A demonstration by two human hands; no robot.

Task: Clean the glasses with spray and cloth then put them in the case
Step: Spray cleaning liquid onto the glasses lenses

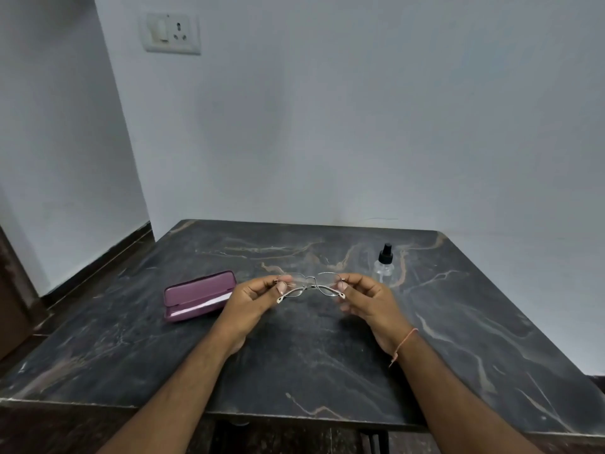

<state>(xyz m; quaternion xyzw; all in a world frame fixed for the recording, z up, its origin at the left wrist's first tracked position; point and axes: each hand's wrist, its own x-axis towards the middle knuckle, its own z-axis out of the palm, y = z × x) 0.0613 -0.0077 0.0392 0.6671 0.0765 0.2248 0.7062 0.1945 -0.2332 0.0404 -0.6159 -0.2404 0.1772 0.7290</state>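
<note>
Both hands, left hand (253,298) and right hand (366,298), pinch the folded wire-rimmed glasses (311,286) just right of the open purple case (199,296), so casing seemingly remains; cleaning looks finished, though no cloth shows

Two hands are in view: the left hand (253,298) and the right hand (366,299). Between them is one pair of glasses (311,285), with two lenses and two folded arms. On the one desk (294,365) lies one open purple case (198,294), and inside it shows one white strip, perhaps a cloth, though that cannot be told. One clear spray bottle (383,264) with one black top stands on the desk. One thread band (404,344) circles the right wrist. One wall socket plate (172,33) carries one switch and one outlet.
</note>
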